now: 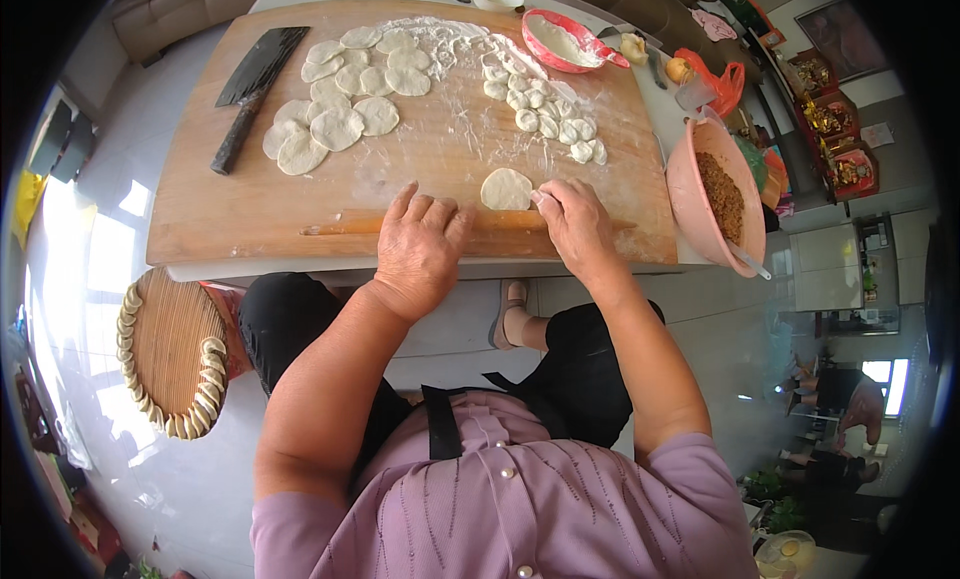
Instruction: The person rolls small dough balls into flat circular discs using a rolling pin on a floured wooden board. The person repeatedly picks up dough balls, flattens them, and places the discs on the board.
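A tapered wooden rolling pin (510, 220) lies across the near part of a floured wooden board (202, 196). My left hand (422, 241) rests over the pin, palm down, left of its middle. With thumb and fingertips, my right hand (574, 222) pinches the right edge of a round dough wrapper (505, 189), just beyond the pin. Rolled wrappers (337, 128) overlap in a group at the upper left of the board. Small flattened dough pieces (548, 127) lie in a cluster at the upper right, near loose white flour (435, 35).
A cleaver (262, 68) lies at the board's left. A red bowl of flour (526, 23) stands at the back. On the right, a pink basin (686, 196) holds brown filling and a utensil. Below left, a round wooden tray (169, 331) bears folded dumplings along its rim.
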A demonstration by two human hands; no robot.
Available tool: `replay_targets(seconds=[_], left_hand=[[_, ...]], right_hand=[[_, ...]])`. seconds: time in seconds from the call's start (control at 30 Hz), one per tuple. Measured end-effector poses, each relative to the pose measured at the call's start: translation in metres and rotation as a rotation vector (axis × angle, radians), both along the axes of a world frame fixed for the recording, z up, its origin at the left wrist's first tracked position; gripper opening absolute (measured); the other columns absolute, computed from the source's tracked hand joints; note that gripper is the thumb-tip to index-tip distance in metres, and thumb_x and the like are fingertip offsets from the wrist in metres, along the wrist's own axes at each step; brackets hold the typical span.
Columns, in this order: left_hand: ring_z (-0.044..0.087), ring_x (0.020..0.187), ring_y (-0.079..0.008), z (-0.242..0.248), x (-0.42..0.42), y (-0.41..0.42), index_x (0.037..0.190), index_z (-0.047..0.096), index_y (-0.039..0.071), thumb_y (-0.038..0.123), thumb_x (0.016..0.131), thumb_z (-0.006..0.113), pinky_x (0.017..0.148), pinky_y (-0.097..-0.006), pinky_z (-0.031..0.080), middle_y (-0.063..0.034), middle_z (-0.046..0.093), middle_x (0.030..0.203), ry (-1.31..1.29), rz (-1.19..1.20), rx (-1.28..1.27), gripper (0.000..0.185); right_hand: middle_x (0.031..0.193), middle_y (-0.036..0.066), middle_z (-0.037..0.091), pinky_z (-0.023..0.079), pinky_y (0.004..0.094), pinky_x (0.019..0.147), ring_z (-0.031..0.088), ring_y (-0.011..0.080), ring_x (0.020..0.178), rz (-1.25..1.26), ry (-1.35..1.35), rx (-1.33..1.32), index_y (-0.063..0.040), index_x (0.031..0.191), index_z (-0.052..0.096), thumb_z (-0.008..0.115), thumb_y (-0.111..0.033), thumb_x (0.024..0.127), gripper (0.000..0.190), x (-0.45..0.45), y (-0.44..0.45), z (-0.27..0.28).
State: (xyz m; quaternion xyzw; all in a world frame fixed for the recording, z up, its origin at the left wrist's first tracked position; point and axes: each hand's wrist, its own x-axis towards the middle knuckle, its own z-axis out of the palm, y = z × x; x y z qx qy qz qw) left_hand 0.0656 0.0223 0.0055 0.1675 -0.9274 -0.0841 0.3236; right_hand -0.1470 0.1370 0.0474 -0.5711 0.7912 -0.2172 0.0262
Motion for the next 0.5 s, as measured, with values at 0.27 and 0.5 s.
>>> replay_targets(seconds=[0.27,0.5], left_hand=[[0.055,0.123,-0.035,-0.009,-0.02,-0.027,0.123,0.063,0.002,0.016,0.092,0.059,0.113,-0.0512,0.033,-0.0173,0.064,0.122,-0.023,0.264,0.048,0.034],[0.053,0.128,-0.0326,-0.008,-0.017,-0.035,0.131,0.058,0.0,0.021,0.094,0.057,0.117,-0.0522,0.027,-0.0173,0.062,0.128,-0.139,0.284,0.048,0.042]], right_hand=[[0.142,0.016,0.052,0.03,0.0503,0.112,0.042,0.0378,0.134,0.033,0.237,-0.024,-0.007,0.134,0.058,0.049,-0.036,0.101,0.045,-0.032,-0.035,-0.03],[0.145,0.015,0.05,0.025,0.0509,0.115,0.039,0.0386,0.137,-0.036,0.26,-0.064,-0.009,0.139,0.055,0.045,-0.037,0.102,0.047,-0.046,-0.063,-0.05]])
